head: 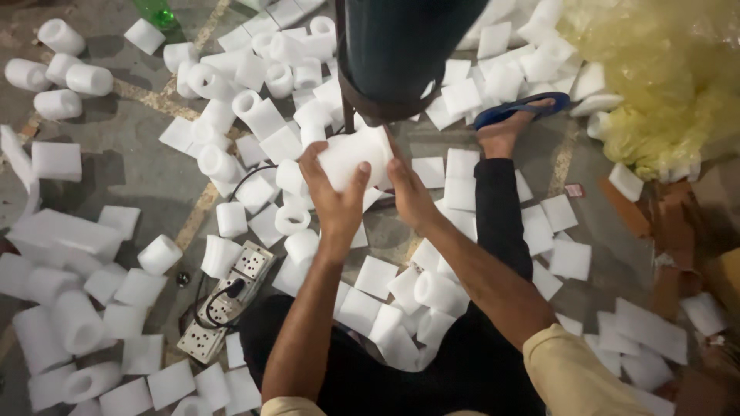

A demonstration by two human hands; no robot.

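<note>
Both my hands hold one white foam sheet piece [356,156] in front of me, just under a dark cylindrical machine part [401,54]. My left hand [333,192] grips the piece from the left and below, with fingers curled over its face. My right hand [408,191] presses against its right edge. The foam looks bent or partly rolled between the hands. My right leg in dark trousers stretches forward, its foot in a blue sandal [518,112].
White foam squares and rolled foam tubes [231,166] cover the grey tiled floor all around. A white power strip [225,300] with a black plug and cable lies at lower left. A yellow plastic bag [663,77] fills the upper right. Brown cardboard pieces [671,223] lie at right.
</note>
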